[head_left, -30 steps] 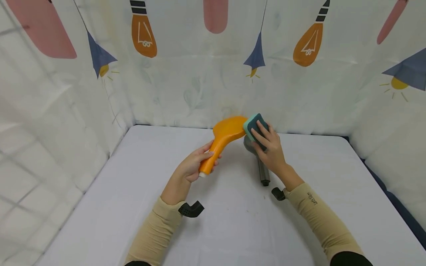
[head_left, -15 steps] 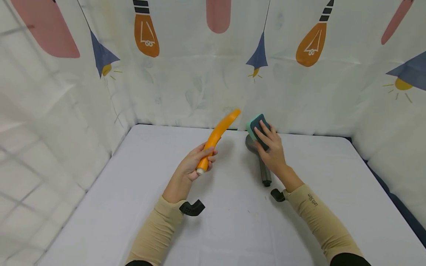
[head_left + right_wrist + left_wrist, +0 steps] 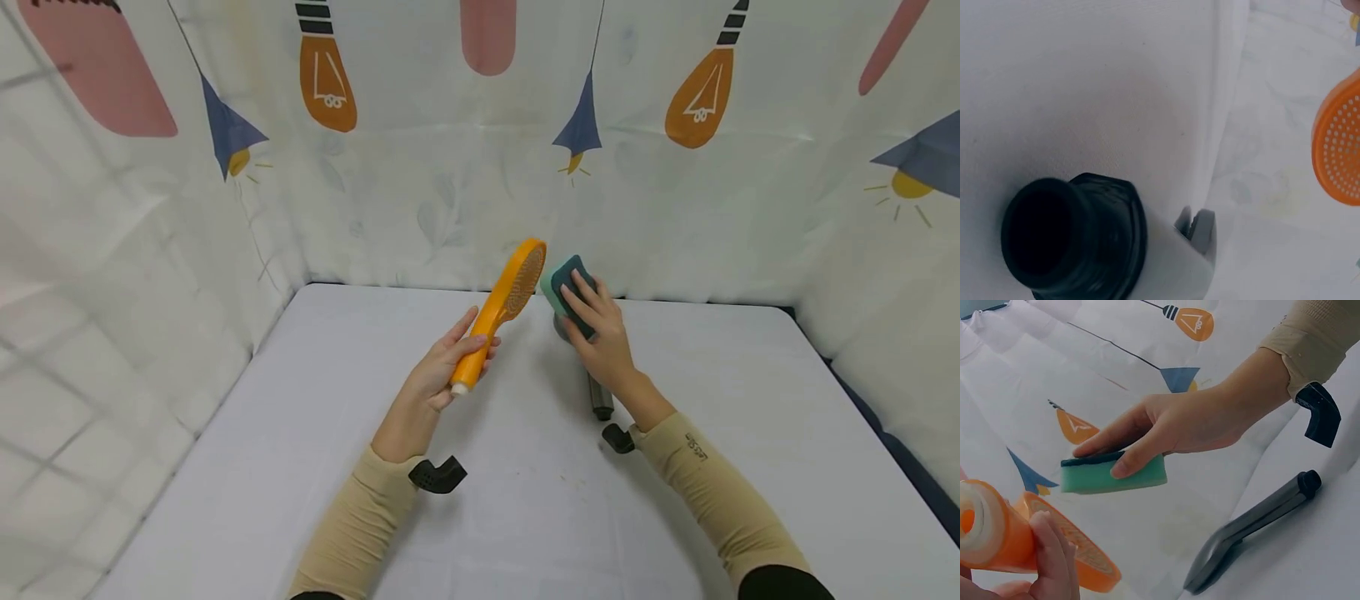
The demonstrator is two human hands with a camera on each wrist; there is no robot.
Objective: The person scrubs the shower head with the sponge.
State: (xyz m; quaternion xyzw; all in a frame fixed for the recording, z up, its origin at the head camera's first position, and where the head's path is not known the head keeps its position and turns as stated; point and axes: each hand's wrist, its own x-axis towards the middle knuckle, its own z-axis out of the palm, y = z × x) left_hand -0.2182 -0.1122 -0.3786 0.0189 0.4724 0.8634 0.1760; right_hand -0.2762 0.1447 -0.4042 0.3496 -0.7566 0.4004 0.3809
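My left hand [image 3: 441,367] grips an orange shower head [image 3: 495,312] by its handle, holding it raised over the table. Its perforated spray face is turned to the right, toward the sponge; the holes also show in the right wrist view. In my right hand [image 3: 606,346] is a two-layer sponge [image 3: 1113,475], light green with a dark scouring side, pinched between thumb and fingers. A small gap separates sponge and shower head. Below the right hand, a grey shower head [image 3: 1241,531] with a black threaded end [image 3: 1079,234] lies on the table, its head partly covered by hand and sponge.
A white cloth covers the table [image 3: 337,400], with small specks near its middle. White curtain walls [image 3: 450,183] printed with lamps and bulbs stand behind and at both sides. A black wrist mount [image 3: 437,475] sits on each sleeve.
The orange shower head has been turned in my left hand: its smooth back showed first, then its edge, now its spray face. The sponge has shifted slightly left.
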